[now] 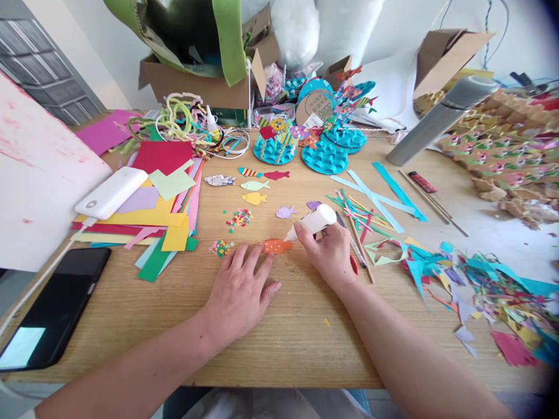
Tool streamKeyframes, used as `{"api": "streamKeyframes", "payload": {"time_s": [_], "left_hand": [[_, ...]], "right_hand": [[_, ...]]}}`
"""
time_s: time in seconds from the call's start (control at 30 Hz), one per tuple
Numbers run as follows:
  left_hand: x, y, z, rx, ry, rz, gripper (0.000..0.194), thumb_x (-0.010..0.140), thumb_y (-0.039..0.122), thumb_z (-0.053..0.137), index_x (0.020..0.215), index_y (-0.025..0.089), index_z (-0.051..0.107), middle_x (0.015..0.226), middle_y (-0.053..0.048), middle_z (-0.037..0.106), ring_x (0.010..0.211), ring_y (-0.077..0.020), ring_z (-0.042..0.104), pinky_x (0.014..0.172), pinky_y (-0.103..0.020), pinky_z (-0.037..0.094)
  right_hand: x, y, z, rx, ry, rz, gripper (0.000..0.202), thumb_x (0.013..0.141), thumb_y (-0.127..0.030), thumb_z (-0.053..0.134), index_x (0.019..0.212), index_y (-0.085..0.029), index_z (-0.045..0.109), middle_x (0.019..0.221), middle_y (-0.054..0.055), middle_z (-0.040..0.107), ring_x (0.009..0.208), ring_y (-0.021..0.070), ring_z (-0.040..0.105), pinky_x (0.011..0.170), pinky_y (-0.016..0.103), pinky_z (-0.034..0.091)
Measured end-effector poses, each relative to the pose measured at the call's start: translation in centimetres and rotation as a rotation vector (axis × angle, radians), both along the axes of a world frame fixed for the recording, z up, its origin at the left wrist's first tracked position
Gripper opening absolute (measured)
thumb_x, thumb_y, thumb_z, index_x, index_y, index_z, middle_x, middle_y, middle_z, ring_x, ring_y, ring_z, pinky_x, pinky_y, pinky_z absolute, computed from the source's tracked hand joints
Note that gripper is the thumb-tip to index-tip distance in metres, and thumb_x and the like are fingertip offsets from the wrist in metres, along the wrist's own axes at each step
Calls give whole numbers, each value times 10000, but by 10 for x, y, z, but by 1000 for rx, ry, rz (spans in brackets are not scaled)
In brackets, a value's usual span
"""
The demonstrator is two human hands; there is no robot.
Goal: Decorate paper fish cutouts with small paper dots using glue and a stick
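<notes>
My right hand point(329, 250) is closed round a white glue bottle point(321, 217), tilted so its nozzle meets an orange paper fish point(276, 247) with pale dots on it. My left hand point(240, 288) lies flat on the table, fingers spread, its fingertips at the left end of that fish. Beside those fingertips is a small pile of coloured paper bits point(220, 248), with a second pile point(240, 218) behind it. Farther back lie several cut paper fish: a yellow one point(254, 198), a light green one point(255, 185), a red one point(276, 175) and a lilac one point(285, 212).
Coloured paper sheets point(163, 157), a white power bank point(111, 192) and a phone point(55, 308) occupy the left. Blue decorated discs point(325, 156) stand at the back. Paper strips point(362, 212), sticks point(432, 201), a grey flask point(441, 119) and paper scraps point(493, 291) cover the right.
</notes>
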State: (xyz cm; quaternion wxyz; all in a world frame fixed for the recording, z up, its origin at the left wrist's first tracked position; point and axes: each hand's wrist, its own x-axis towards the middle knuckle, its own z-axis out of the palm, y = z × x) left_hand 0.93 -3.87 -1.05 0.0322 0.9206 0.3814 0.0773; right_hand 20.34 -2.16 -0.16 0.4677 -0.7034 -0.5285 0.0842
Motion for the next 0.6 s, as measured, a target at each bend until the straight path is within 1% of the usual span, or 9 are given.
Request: {"api": "streamKeyframes", "payload": {"time_s": [0.1, 0.2, 0.37, 0.6], "left_hand": [[0, 0, 0, 0, -2, 0, 473, 967, 444, 432, 1331, 166, 551, 1399, -134, 498, 1253, -339, 417, 1050, -530, 388], [0, 0, 0, 1, -4, -3, 472, 970, 444, 425, 1334, 171, 549, 1399, -131, 498, 1256, -338, 412, 1050, -528, 387], [0, 0, -1, 0, -4, 1, 474, 967, 441, 432, 1334, 165, 550, 1396, -137, 501, 1257, -338, 410, 1054, -528, 386], [0, 0, -2, -2, -9, 0, 478, 970, 448, 421, 1335, 167, 549, 1400, -129, 496, 1255, -335, 407, 1054, -525, 385]], "right_hand": [[-1, 0, 0, -7, 12, 40, 277, 722, -414, 587, 574, -196, 500, 506, -26, 521, 443, 85, 398, 468, 230, 342], [-1, -1, 1, -10, 10, 61, 264, 728, -406, 586, 589, -195, 511, 520, -26, 524, 449, 83, 397, 473, 230, 346], [-1, -1, 1, -1, 15, 67, 257, 741, -410, 589, 618, -192, 532, 528, -25, 532, 450, 84, 397, 471, 230, 349], [0, -1, -4, 8, 17, 71, 267, 744, -418, 603, 623, -194, 522, 532, -32, 523, 449, 81, 403, 477, 224, 368]]}}
